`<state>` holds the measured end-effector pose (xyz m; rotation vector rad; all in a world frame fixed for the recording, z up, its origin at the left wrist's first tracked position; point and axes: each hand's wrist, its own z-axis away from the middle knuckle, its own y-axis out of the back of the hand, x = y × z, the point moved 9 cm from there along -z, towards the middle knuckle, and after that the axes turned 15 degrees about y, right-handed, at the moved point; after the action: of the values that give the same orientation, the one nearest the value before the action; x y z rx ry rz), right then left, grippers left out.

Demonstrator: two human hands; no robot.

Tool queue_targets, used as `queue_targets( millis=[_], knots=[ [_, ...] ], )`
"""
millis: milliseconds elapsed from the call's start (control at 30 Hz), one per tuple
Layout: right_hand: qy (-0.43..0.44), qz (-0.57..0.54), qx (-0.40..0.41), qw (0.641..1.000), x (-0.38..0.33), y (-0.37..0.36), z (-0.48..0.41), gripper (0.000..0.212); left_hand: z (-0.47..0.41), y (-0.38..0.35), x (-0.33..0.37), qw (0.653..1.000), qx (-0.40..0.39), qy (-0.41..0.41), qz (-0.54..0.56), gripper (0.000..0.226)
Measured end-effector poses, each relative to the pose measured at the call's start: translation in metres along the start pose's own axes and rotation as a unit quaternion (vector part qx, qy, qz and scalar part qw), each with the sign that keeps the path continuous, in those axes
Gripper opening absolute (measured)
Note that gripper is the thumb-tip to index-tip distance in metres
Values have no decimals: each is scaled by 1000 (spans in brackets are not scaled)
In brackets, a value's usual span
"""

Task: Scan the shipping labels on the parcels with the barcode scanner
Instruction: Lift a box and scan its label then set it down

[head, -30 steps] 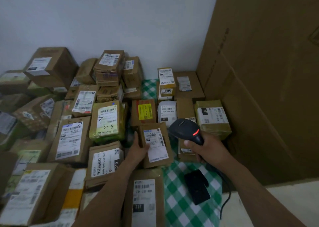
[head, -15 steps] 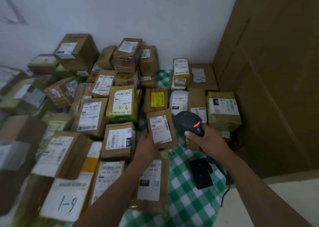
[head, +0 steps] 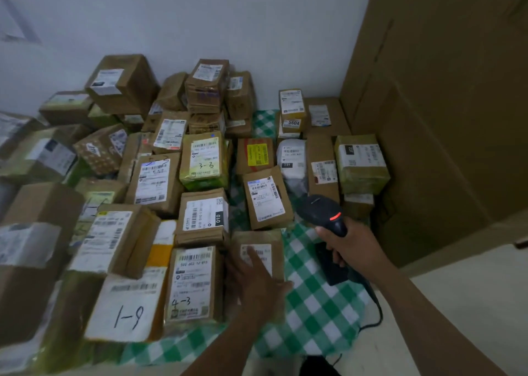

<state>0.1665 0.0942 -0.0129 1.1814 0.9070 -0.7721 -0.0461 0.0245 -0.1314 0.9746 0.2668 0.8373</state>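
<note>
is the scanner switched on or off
On, it seems: a red light glows on the barcode scanner, which the right hand grips by its handle.

The left hand [head: 257, 278] is showing blurred, covering most of one label [head: 264, 254]. The right hand [head: 351, 249] is hiding the handle of the barcode scanner [head: 317, 208]. Left-edge parcels [head: 20, 247] are getting cropped.
</note>
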Motion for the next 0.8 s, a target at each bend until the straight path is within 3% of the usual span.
queue_targets(
  millis=[167,367,467,600,700,800],
  knots=[
    [-40,-36,58,997,26,-18,32,23,1,9,2,1000,-2,-18,5,127],
    [-94,-177,98,975,43,-53,59,26,-3,2,-4,999,-43,-8,-31,132],
    [-113,-221,102,963,50,-71,69,14,6,4,-7,998,-55,-8,-19,130],
    [-145,-280,118,942,63,-86,84,22,35,11,-12,989,-107,-41,90,130],
    [-145,-312,117,932,60,-80,92,16,50,29,-16,978,-79,-74,179,124],
    [-134,-330,126,926,54,-60,100,18,54,42,-21,953,-91,-64,280,99]
  ],
)
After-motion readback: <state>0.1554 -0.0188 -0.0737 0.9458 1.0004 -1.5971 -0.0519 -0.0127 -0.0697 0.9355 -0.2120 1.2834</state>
